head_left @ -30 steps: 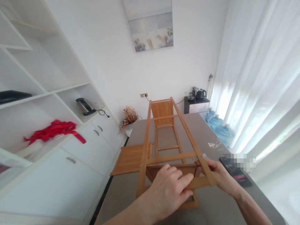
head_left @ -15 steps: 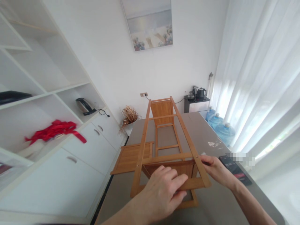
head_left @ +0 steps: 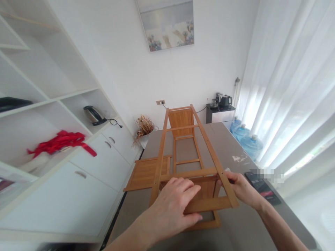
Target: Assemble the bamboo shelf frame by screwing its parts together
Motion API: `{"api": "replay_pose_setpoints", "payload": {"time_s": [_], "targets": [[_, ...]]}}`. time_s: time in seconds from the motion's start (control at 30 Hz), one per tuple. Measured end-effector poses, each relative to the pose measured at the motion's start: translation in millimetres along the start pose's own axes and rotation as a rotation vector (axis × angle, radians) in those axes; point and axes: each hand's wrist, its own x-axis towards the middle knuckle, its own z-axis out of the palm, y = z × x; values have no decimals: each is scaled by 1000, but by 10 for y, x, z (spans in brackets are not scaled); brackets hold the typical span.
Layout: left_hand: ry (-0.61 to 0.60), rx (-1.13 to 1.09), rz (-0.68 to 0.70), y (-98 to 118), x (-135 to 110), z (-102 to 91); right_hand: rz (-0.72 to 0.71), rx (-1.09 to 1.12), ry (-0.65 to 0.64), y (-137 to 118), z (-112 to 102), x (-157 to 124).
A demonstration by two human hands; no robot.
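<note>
A wooden shelf frame (head_left: 213, 151) lies lengthwise over the table, its long side rails uppermost and slatted panels between them. Over its near end rail my left hand (head_left: 175, 198) is closed, fingers across the top and thumb below. Beside the right side rail, near a crossbar joint, my right hand (head_left: 242, 186) has its fingers bent together, their tips partly hidden by the wood. A small whitish bit shows above those fingers; what they grip cannot be made out. A separate slatted wooden panel (head_left: 146, 174) rests flat left of the frame.
The grey table (head_left: 235, 226) carries a phone (head_left: 264, 188) at its right edge and whitish scraps (head_left: 239, 158). Blue water bottles (head_left: 251, 146) stand by the curtain. Left are white cabinets (head_left: 60, 195) with a kettle (head_left: 94, 115) and red ribbon (head_left: 60, 143).
My left hand has slid left along the near end rail. The frame's near end has shifted slightly right. My right hand stays by the right side rail.
</note>
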Motion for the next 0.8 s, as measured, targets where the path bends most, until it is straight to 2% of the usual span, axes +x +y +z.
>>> {"api": "replay_pose_setpoints", "payload": {"time_s": [0.2,0.57,0.8], "targets": [[-106,8,42,5,15,-3,-45,-34,-18,19,-24,15],[-161,-24,-15,-5,51,-3,-60,-40,-91,78,-74,84],[-170,-45,-79,2,117,-70,-92,-122,-29,144,-95,80]]}}
